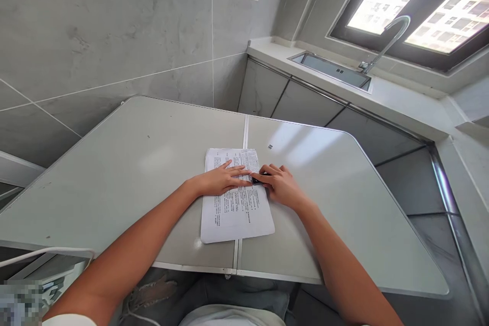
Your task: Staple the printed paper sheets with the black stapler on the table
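A stack of printed paper sheets [229, 219] lies on the folding table, across its middle seam. My left hand [219, 179] rests flat on the sheets with its fingers stretched toward the right edge. Fingers of my right hand [280, 183] are closed round a small black stapler [256, 180] at the right edge of the paper. Most of the stapler is covered by that hand, so its jaws cannot be made out. The left fingertips come close to the stapler's front end. A tiny dark strip [270, 146], perhaps staples, lies beyond the right hand.
The pale folding table [95, 173] has a metal seam [245, 130] down its middle. Behind it is a grey tiled wall [133, 25]. A counter with a sink [332, 69] and a tap [389, 41] stands at the back right. A white cable [49, 250] hangs at the front left.
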`<state>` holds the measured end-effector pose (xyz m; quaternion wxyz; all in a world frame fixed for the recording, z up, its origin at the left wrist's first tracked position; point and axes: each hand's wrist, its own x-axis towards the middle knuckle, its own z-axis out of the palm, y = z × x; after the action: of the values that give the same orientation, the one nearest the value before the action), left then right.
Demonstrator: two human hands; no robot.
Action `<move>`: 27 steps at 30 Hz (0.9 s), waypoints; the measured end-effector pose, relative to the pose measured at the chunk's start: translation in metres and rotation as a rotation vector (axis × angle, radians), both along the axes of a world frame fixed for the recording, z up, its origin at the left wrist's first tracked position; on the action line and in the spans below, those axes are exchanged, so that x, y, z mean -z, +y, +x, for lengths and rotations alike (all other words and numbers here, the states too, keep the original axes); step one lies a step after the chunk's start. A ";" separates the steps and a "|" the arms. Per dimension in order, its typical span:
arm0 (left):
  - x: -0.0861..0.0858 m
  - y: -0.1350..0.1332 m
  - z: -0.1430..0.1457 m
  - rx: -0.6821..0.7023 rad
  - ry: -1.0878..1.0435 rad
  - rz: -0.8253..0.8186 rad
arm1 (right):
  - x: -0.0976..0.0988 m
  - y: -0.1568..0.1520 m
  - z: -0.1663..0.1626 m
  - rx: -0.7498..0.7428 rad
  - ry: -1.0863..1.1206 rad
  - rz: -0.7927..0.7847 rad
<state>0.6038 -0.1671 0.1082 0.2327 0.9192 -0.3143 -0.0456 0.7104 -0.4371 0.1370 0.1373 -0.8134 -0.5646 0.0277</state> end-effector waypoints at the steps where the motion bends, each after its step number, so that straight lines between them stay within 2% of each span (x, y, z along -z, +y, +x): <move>1: -0.001 0.000 0.000 0.001 0.001 0.001 | 0.000 -0.002 0.003 -0.017 0.022 0.020; 4: -0.002 0.001 -0.001 0.001 0.002 -0.012 | -0.002 -0.013 0.015 -0.017 0.126 0.067; 9: -0.001 0.003 -0.001 0.005 -0.006 -0.008 | -0.002 -0.035 0.038 0.126 0.265 0.094; 12: 0.000 0.004 0.000 0.009 -0.025 -0.031 | 0.005 -0.045 0.049 0.330 0.176 0.125; 15: -0.003 0.009 0.001 -0.069 -0.068 -0.135 | 0.011 -0.042 0.052 0.604 0.033 0.287; 17: -0.006 0.016 0.002 -0.200 -0.099 -0.299 | 0.010 -0.027 0.043 0.639 -0.003 0.436; 19: -0.008 0.027 0.004 -0.360 -0.122 -0.521 | 0.008 -0.002 0.023 0.534 0.047 0.508; 21: -0.008 0.038 0.006 -0.530 -0.155 -0.740 | 0.007 0.028 -0.004 0.418 0.176 0.484; 24: -0.004 0.055 0.010 -0.767 -0.208 -1.076 | 0.011 0.070 -0.040 0.332 0.245 0.358; 27: 0.002 0.066 0.015 -0.829 -0.155 -1.432 | 0.017 0.091 -0.059 0.308 0.255 0.245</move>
<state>0.6189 -0.1015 0.1064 0.7370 0.5906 0.0818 0.3183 0.6511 -0.3464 0.1202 0.3078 -0.8571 -0.4112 0.0404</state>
